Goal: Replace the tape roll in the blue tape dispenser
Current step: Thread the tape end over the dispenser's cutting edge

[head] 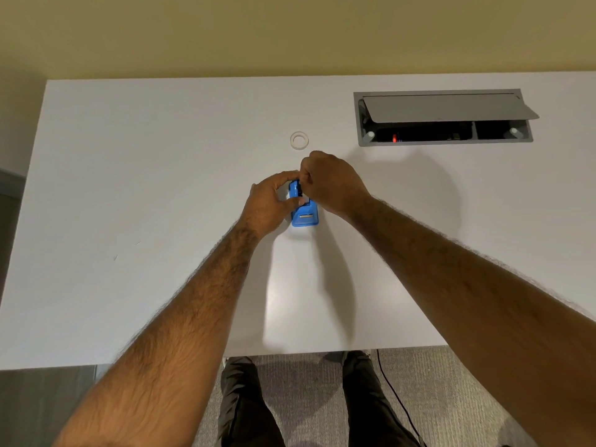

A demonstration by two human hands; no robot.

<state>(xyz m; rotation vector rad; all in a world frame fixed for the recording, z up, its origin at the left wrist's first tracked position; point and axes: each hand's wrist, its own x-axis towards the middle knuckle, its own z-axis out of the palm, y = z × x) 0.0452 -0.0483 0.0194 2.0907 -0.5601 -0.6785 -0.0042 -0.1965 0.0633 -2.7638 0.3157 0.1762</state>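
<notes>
The blue tape dispenser (304, 211) stands on the white table (161, 188) near its middle, cutter end toward me. My left hand (269, 204) wraps around its left side and far end. My right hand (332, 183) is closed over the top of the dispenser, fingertips pinching a small black part at the roll slot; what lies inside the slot is hidden. A clear tape roll (299, 140) lies flat on the table just beyond both hands, apart from them.
A grey cable box (443, 117) with its lid propped open is set into the table at the back right. The table's near edge runs just above my legs, and a black cable (398, 401) trails over the carpet below.
</notes>
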